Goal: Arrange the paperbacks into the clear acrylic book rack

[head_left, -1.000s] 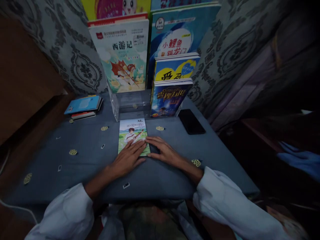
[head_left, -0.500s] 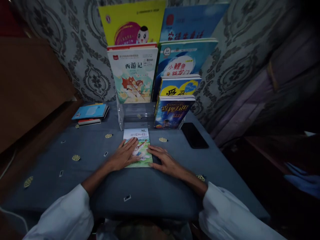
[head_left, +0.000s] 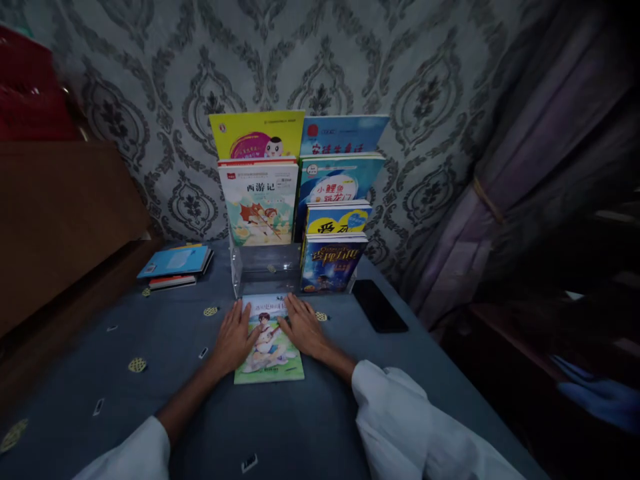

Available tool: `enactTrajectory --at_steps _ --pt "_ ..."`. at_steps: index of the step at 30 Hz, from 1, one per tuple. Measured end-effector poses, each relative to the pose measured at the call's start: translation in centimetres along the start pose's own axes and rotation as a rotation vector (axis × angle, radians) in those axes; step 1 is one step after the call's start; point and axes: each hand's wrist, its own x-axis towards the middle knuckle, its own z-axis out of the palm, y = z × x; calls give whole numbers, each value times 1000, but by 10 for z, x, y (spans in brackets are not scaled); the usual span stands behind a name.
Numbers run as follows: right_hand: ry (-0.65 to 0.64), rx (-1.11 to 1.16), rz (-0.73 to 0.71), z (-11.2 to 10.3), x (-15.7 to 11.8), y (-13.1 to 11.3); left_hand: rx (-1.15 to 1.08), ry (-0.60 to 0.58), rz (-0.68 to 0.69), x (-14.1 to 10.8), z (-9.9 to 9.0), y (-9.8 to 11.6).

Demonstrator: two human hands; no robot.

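Note:
A thin picture-covered book point(head_left: 270, 363) lies flat and closed on the cloth, its cover showing a seated figure with a stringed instrument. My left hand point(head_left: 236, 339) rests along its left side, fingers stretched out and the thumb over the cover. On the upper right part of the same book lies my right hand point(head_left: 304, 327), also with fingers extended, the thumb pointing inward. Just beyond the book stands a clear display rack point(head_left: 265, 270) with several upright books, among them a white-covered one point(head_left: 260, 213) and a dark blue one point(head_left: 330, 267).
A black phone point(head_left: 380, 307) lies right of the rack. To the left, a small stack of books point(head_left: 175, 261) sits on the grey-blue tablecloth point(head_left: 165, 333). A brown panel point(head_left: 55, 220) borders the left side; a tied curtain point(head_left: 470, 220) hangs at the right.
My view has tilted upward. My left hand has slid from across the cover to the book's left side; my right hand has moved up to its upper right.

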Motion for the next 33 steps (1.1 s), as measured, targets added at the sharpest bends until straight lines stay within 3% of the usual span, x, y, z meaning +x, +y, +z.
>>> enactTrajectory --at_steps 5,10,14,18,23,28,33 --pt "40 -24 39 12 -22 -7 6 68 -47 -2 7 1" --pt "8 -81 40 18 -39 -18 -84 42 -78 -1 8 3" --pt "-16 -59 48 13 -43 -23 -305 35 -162 1 6 2" --pt "4 -7 53 12 -45 -22 -659 111 -259 5 -1 1" --pt "57 32 46 20 -47 -21 -1099 115 -534 6 -14 11" --pt "127 134 16 34 -45 -13 -1437 107 -787 6 -31 36" --pt "261 399 -30 50 -41 -3 -1618 221 -970 7 -45 55"
